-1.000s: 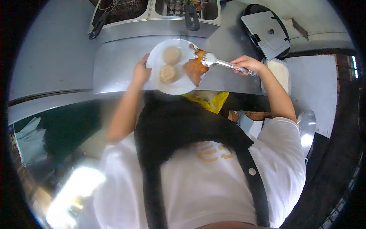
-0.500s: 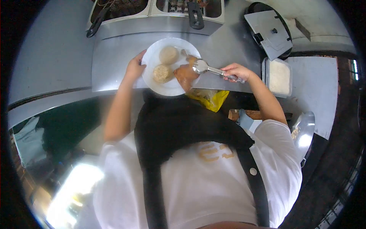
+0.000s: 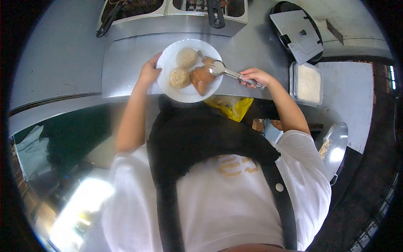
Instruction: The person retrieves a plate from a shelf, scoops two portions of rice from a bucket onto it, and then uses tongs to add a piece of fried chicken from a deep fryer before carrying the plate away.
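My left hand (image 3: 151, 69) grips the left rim of a white plate (image 3: 168, 56), thumb on top and fingers hidden beneath. Two round mounds sit on the plate: a pale one (image 3: 187, 58) at the back and a yellowish, grainy, rice-like one (image 3: 179, 78) in front of it. Right of them lies a brown piece of cooked meat (image 3: 202, 79), its narrow end toward the back. Metal tongs (image 3: 228, 72) are in my right hand (image 3: 256, 77), fingers closed around the handle. The tongs' scalloped tip rests over the upper right of the meat.
Fryer-like metal wells (image 3: 176, 21) with black-handled baskets stand behind the steel counter (image 3: 126, 63). At right are a plastic tub of white contents (image 3: 307, 84), a grey-lidded appliance (image 3: 297, 35) and a metal bowl (image 3: 336, 145). A yellow bag (image 3: 237, 109) hangs below the counter edge.
The meat has shifted inward on the plate, away from the right front rim toward the mounds. The tongs' tip has moved slightly left and back with it. My left hand keeps its hold.
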### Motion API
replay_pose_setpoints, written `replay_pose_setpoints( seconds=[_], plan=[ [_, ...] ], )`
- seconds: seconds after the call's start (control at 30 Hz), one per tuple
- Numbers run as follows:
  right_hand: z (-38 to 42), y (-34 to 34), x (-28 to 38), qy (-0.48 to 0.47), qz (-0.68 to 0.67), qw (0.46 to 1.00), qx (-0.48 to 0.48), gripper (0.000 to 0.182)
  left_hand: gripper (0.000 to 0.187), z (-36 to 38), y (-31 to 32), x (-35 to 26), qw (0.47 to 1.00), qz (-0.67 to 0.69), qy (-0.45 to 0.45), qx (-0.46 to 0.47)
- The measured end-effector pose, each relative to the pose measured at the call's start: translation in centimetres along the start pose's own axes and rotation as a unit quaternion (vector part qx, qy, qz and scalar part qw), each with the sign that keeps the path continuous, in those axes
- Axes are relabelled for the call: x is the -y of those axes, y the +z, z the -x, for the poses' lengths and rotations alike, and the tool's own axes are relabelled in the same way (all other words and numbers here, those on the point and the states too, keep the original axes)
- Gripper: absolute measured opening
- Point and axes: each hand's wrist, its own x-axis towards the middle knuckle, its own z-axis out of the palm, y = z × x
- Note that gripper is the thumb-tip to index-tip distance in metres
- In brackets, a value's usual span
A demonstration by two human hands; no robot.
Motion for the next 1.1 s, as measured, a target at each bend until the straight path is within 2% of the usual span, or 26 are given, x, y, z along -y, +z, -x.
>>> replay_pose_setpoints(
  seconds=[0.2, 0.37, 0.43, 0.53, 0.57, 0.63, 0.7, 0.8, 0.93, 1.03, 1.1],
  plan=[
    [0.6, 0.5, 1.3, 0.011, 0.014, 0.999, -0.031, 0.040, 0.067, -0.9, 0.3, 1.7, 1.000, -0.013, 0.027, 0.000],
    [1.7, 2.3, 4.0, 0.032, 0.045, 0.997, -0.048, 0.038, 0.068, -0.5, 0.1, 0.5, 0.999, -0.022, 0.034, -0.004],
    [2.8, 4.4, 6.8, 0.066, 0.186, 0.977, -0.077, 0.038, 0.068, -0.4, 0.0, 0.6, 0.999, -0.047, 0.024, -0.010],
    [4.3, 7.3, 11.1, 0.099, 0.260, 0.956, -0.097, 0.042, 0.068, -1.1, 0.3, 2.2, 0.997, -0.053, 0.053, -0.017],
    [4.5, 7.8, 12.3, 0.100, 0.258, 0.956, -0.099, 0.042, 0.068, -1.1, 0.2, 2.1, 0.997, -0.052, 0.054, -0.014],
    [4.5, 8.5, 14.4, 0.168, 0.316, 0.931, -0.078, 0.045, 0.067, -1.1, -0.1, 2.6, 0.999, -0.002, 0.047, -0.012],
    [5.3, 8.7, 15.9, 0.181, 0.327, 0.924, -0.085, 0.045, 0.068, -1.5, -0.3, 3.7, 0.999, 0.004, 0.045, -0.007],
    [8.2, 8.4, 17.6, 0.137, 0.352, 0.918, -0.122, 0.035, 0.068, -0.7, -1.1, 1.7, 0.999, -0.020, 0.045, -0.011],
    [10.2, 9.4, 15.9, 0.097, 0.388, 0.901, -0.170, 0.026, 0.069, 0.2, -1.3, 0.4, 0.999, -0.028, 0.042, -0.009],
    [10.2, 11.3, 14.2, 0.095, 0.399, 0.894, -0.183, 0.027, 0.069, 0.4, -1.3, -0.5, 1.000, 0.004, 0.012, 0.004],
    [9.9, 12.0, 13.5, 0.077, 0.403, 0.895, -0.176, 0.027, 0.069, 0.0, -1.0, 0.3, 0.999, -0.011, 0.030, 0.007]
  ],
)
